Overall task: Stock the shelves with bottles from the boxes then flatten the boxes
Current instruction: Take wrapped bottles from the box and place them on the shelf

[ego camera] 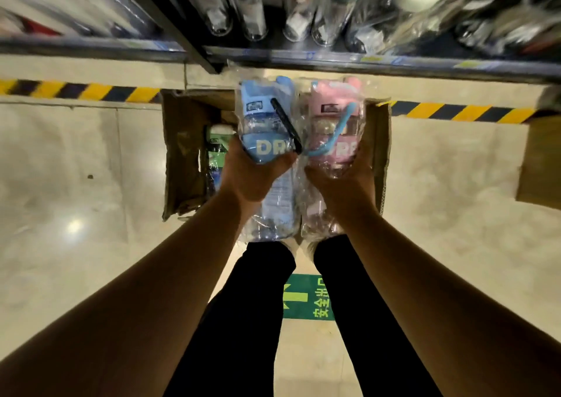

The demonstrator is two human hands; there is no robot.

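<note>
- Head view, looking down: a person's left hand (252, 172) has its fingers wrapped round a blue bottle (267, 123), and the right hand (340, 181) clasps a pink bottle (334, 123).
- Both bottles are sealed in clear, crinkled plastic and are held side by side, touching, caps pointing towards the shelf (334, 59).
- They hang in the air above an open cardboard box (182, 153) on the floor, just below the shelf's front edge.
- To do this step well, I judge each bottle should be raised over that edge and set upright in a free gap; the slippery wrap calls for a firm hold near the middle.
- The shelf already carries a tight row of clear bottles (303, 11), which may crowd the placing.
- A green bottle (217, 147) lies in the box, so stocking is not yet finished.
- Nearby: yellow-and-black hazard tape (91, 91) along the floor, a second cardboard box (540, 160) at the right, and a green floor sign (306, 299) between the person's legs.
</note>
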